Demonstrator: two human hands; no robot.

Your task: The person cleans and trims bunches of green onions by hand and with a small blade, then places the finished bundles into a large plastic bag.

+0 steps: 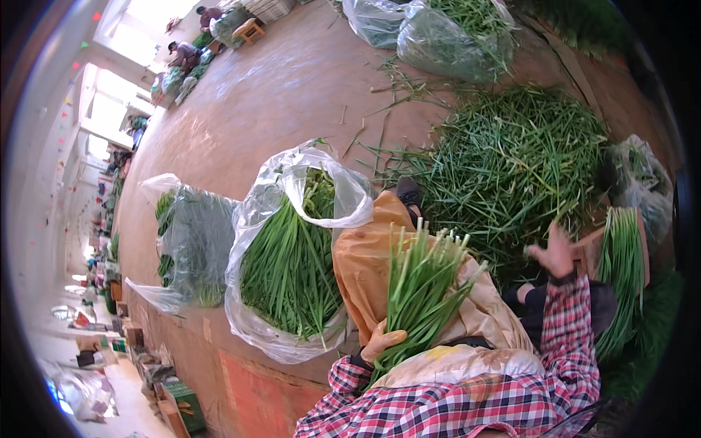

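My left hand (382, 342), in a yellowish glove, is wrapped round a thick bunch of garlic chives (423, 292). The pale cut ends of the bunch point up and away from me, over the tan apron (376, 252) on my lap. My right hand (555, 254) is held out to the right, smeared by motion, its thumb and fingers apart and nothing plainly in it. Beneath and beyond it lies a wide heap of loose green leaves and stalks (511, 160). More chives (619, 270) lie in a neat bundle on a wooden stand (586, 252) beside my right forearm.
Left of my lap stands a clear plastic bag (244, 292) packed with chives, with another filled bag (204, 241) beyond it. Further bags (456, 44) of greens lie at the top. Two people (184, 55) sit by greens far off. A small wooden stool (249, 31) is near them.
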